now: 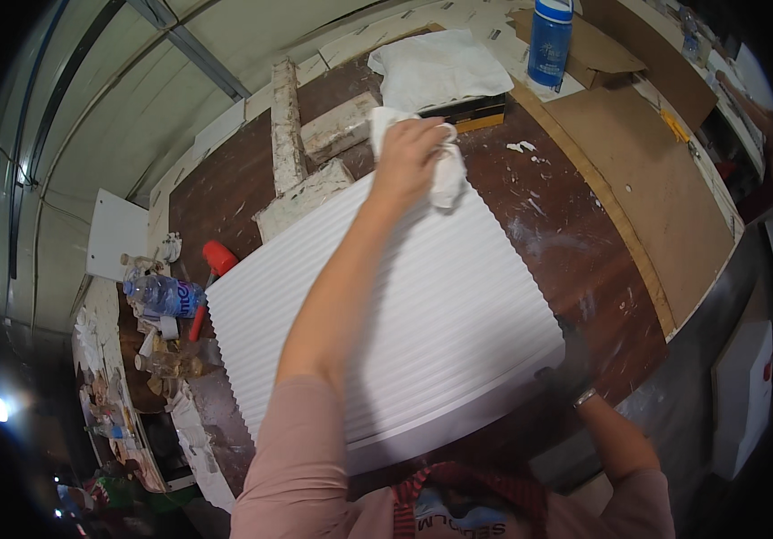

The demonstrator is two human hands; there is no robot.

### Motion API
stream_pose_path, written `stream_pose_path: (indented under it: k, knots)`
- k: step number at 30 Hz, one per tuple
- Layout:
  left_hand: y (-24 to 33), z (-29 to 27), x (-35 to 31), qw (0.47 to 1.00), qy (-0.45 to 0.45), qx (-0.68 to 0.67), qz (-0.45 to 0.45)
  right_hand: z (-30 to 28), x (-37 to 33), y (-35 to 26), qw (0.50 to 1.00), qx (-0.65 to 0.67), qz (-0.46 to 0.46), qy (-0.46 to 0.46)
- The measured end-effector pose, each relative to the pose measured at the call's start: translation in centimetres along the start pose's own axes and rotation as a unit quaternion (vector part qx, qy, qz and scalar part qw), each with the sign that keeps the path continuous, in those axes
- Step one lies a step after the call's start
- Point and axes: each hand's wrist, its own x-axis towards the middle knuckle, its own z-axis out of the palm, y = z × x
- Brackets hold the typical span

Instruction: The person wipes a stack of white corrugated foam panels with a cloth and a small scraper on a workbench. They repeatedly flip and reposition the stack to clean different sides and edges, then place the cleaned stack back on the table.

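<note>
A large white ribbed panel (440, 296) lies in front of me on the dark brown tabletop (575, 234). My left hand (409, 162) reaches over it to the far edge, fingers closed round a crumpled white cloth (448, 180) that rests against the ribs. At the panel's right edge is my right hand (572, 359), dark and blurred, below it a band on the wrist. Its fingers cannot be made out, so its grip is unclear.
Left of the panel are a red-headed mallet (218, 258) and a clear plastic bottle (164, 295). Stained blocks (337, 128) lie beyond it. A folded white cloth (440, 67), a blue bottle (550, 45) and a cardboard box (598, 54) stand at the far side.
</note>
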Motion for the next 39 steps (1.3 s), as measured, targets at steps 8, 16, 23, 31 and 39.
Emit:
stream_pose_path:
  k: [8, 16, 23, 31, 39]
  knots:
    - [-3.2, -7.6, -10.6, 0.987, -0.087, 0.023, -0.133, 0.6, -0.7, 0.5, 0.999, 0.016, 0.028, 0.02]
    - [-6.8, -33.3, -31.9, 0.886, -0.065, 0.211, -0.409, 0.9, -1.4, 1.7, 0.999, 0.004, 0.048, 0.016]
    - [1.3, -25.9, -24.1, 0.928, 0.074, 0.092, -0.354, 1.7, -3.1, 4.1, 0.996, 0.032, 0.081, 0.037]
    - [-0.4, -33.0, -32.0, 0.873, -0.03, 0.227, -0.43, 2.3, -4.7, 8.9, 0.991, -0.12, 0.04, 0.047]
    - [-0.8, -28.9, -26.3, 0.926, 0.149, 0.144, -0.316, 2.4, -5.5, 9.2, 0.991, -0.09, 0.098, 0.022]
